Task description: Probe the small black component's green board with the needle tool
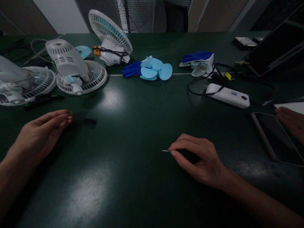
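Observation:
At the left, my left hand (45, 133) is closed, its fingertips pinching a small green piece (70, 112) that is mostly covered by the fingers. A small dark block (90, 121) lies on the table just right of those fingertips. My right hand (199, 158), right of the middle, pinches a thin silvery pin-like piece (165, 150) between thumb and forefinger. Its tip points left, low over or against the table; which of these I cannot tell.
Partly built white fans (71, 63) stand at the left and back. Light blue fan blades (156, 68) and blue-and-white gloves (198, 58) lie farther back. To the right are a white power strip (228, 95), a phone (276, 136) and another person's hand (291, 122).

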Action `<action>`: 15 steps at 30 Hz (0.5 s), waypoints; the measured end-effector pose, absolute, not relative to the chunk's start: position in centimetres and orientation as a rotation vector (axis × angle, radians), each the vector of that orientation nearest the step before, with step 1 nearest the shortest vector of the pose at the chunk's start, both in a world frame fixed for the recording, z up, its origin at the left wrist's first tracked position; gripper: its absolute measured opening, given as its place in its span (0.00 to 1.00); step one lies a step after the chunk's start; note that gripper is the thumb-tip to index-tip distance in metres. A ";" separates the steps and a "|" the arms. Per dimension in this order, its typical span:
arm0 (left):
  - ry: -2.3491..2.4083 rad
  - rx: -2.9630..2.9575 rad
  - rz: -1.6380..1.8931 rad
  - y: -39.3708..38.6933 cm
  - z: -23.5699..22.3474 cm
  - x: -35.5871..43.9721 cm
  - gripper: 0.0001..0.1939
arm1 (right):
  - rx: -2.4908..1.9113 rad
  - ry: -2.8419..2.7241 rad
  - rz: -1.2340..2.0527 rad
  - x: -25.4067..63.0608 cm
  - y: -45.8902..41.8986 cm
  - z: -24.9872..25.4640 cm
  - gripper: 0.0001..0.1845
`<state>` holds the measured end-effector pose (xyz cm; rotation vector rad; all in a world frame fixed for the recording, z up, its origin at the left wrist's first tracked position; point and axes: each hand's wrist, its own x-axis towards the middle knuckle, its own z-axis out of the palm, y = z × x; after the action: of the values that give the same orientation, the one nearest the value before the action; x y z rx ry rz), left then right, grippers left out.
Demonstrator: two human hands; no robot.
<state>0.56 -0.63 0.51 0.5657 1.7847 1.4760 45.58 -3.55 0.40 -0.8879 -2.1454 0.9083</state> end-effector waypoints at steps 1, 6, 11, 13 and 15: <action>1.794 0.539 1.466 -0.6 0.7 0.6 0.13 | -0.893 -2.149 0.911 45.6 -3.6 0.4 0.05; 1.810 0.528 1.452 -0.7 0.9 1.0 0.15 | -0.884 -2.143 0.909 45.5 -3.6 0.5 0.06; 1.841 0.662 1.431 -1.2 0.5 1.2 0.18 | -0.865 -2.148 0.895 45.4 -3.5 0.5 0.05; 1.887 0.742 1.391 -1.5 0.4 1.2 0.20 | -0.871 -2.150 0.891 45.4 -3.5 0.5 0.05; 1.952 0.866 1.353 -1.8 0.3 1.3 0.23 | -0.877 -2.154 0.889 45.5 -3.5 0.5 0.05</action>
<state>1.31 -1.80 0.35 0.8663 1.9524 1.3530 45.45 -3.49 0.45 -0.8768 -2.1536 0.8886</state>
